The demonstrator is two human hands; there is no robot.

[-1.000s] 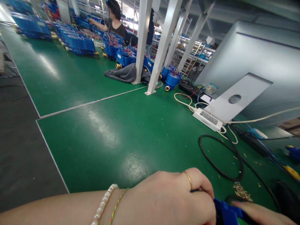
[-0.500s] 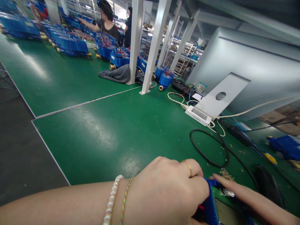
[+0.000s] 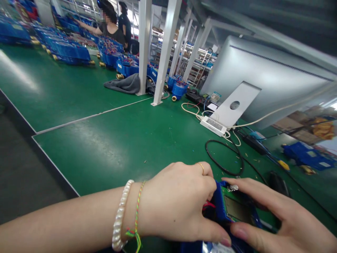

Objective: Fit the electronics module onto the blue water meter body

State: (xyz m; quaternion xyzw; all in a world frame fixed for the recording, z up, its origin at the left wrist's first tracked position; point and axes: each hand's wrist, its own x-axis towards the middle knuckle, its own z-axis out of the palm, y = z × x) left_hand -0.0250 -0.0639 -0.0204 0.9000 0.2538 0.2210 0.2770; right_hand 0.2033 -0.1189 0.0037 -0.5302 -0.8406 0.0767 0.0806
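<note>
A blue device with a green circuit board and a small screen (image 3: 234,209) sits low in the view, at the near edge of the green table (image 3: 126,140). My left hand (image 3: 179,203), with a ring and a pearl bracelet, is curled round its left side where red wires show. My right hand (image 3: 276,218) grips its right side, with the index finger stretched over the top edge and the thumb under the board.
The back of a silver monitor (image 3: 263,80) stands at the right, with a white power adapter (image 3: 213,125) and a looped black cable (image 3: 223,158) beside it. More blue units (image 3: 305,156) lie far right. White posts (image 3: 164,52) rise mid-table. Two people work at the far end.
The view has tilted down and the blue device now shows fully between both hands. My right hand has come round its right side and gripped it.
</note>
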